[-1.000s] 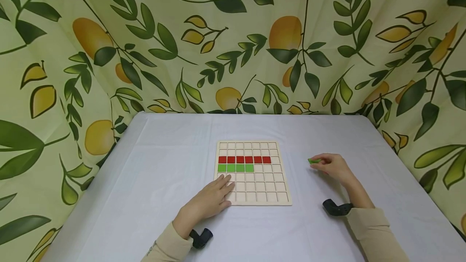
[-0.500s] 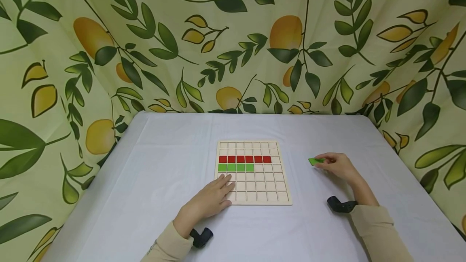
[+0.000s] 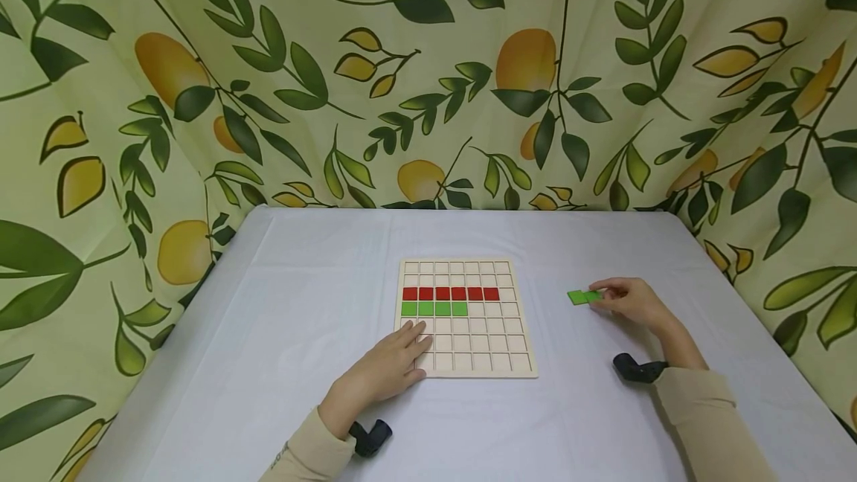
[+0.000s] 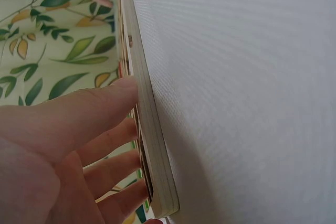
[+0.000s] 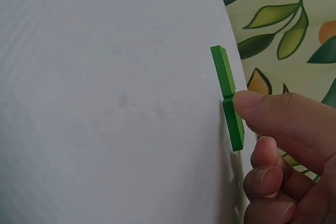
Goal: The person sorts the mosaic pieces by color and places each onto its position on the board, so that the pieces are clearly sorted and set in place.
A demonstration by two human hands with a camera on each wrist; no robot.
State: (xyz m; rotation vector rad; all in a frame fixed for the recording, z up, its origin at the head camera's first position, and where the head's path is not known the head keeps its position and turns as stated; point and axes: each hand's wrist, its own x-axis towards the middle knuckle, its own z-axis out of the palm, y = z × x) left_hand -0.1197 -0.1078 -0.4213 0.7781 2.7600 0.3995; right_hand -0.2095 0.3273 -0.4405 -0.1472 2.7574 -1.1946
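Observation:
In the head view, a square wooden grid board (image 3: 492, 344) lies on the white table, holding a row of red tiles (image 3: 443, 294) and below it a shorter row of green tiles (image 3: 425, 309). My left hand (image 3: 384, 364) rests on its lower left corner with fingers spread; in the left wrist view the thumb touches the board's side edge (image 4: 152, 129). To the right of the board, my right hand (image 3: 632, 302) pinches a green tile (image 5: 233, 124) between thumb and fingers. Another green tile (image 5: 223, 69) sits end to end with it, on the far side.
White cloth (image 3: 301, 281) covers the table. A curtain (image 3: 428, 95) printed with leaves and fruit hangs behind and along both sides. Dark wrist devices (image 3: 370, 437) sit beside both sleeves.
My right hand has shifted right, away from the board. Its green piece, first mostly covered, now shows as two tiles side by side. My left hand and the board stay put.

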